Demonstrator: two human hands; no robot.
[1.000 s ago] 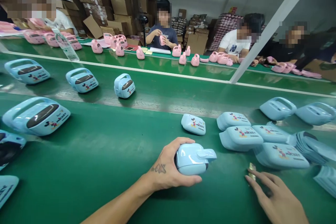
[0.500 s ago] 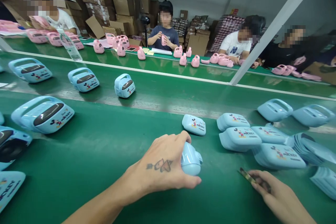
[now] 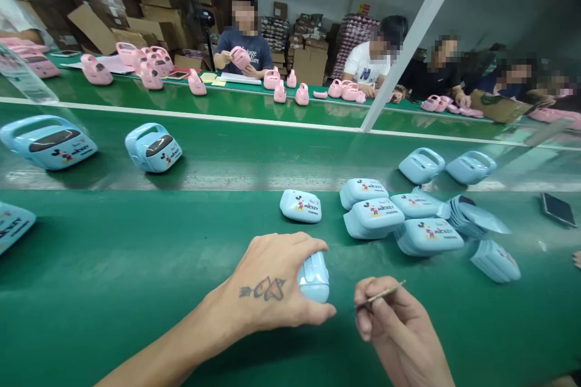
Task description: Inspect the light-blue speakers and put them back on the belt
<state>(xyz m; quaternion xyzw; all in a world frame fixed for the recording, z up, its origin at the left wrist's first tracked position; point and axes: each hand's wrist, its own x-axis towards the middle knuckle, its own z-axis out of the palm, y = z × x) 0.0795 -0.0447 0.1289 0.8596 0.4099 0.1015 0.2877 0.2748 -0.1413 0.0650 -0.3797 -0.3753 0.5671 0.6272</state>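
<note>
The shell (image 3: 313, 275), a small pale-blue plastic piece, rests on the green table (image 3: 136, 266) just in front of the person. As far as the view shows, its long axis runs away from the body. The left hand (image 3: 272, 290) is closed over the shell from its left side, fingers curled across the top and thumb stretched along the near edge, so only the shell's right end shows.

Just right of the shell, and a little nearer the body, the right hand (image 3: 394, 326) pinches a thin brass-coloured strip (image 3: 384, 294) between thumb and fingertips. The strip slants, its lower end towards the shell and close to it but apart from it. The left hand is on the shell; the right is beside it with a gap between.

Beyond the shell lies a single printed cover (image 3: 300, 205). Beyond and to the right of it is a pile of covers (image 3: 385, 221), with two handle parts (image 3: 421, 164) behind. Far to the shell's right lies a phone (image 3: 558, 208). Beyond and to the left of the shell, two blue units (image 3: 153, 147) sit on the belt (image 3: 254, 157). Well beyond the shell, past a slanting post (image 3: 413, 42), co-workers sit behind pink units (image 3: 272, 78).
</note>
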